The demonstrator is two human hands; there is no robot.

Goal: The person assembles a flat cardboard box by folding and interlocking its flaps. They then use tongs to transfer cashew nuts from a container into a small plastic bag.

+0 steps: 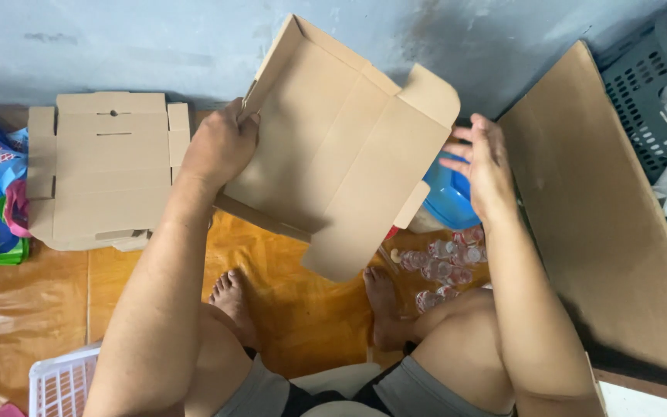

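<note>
The left hand (221,147) is gripping the top left edge of an unfolded cardboard box blank (333,154), fingers curled tight around it, so that grip is clamped on the cardboard. The right hand (484,166) is hovering just beside the blank's right flap with fingers spread apart, not touching it as far as I can see. The blank is being held tilted up in the middle of the frame, above the person's bare feet.

Below it an orange floor covering (287,309) is showing, with a cluster of small clear bottles (445,266) and a blue bowl (449,197) near the right hand. A stack of flat blanks (106,166) is lying at upper left, a big cardboard sheet (604,224) is leaning at right, and a grey-blue wall (156,38) is running across the top.
</note>
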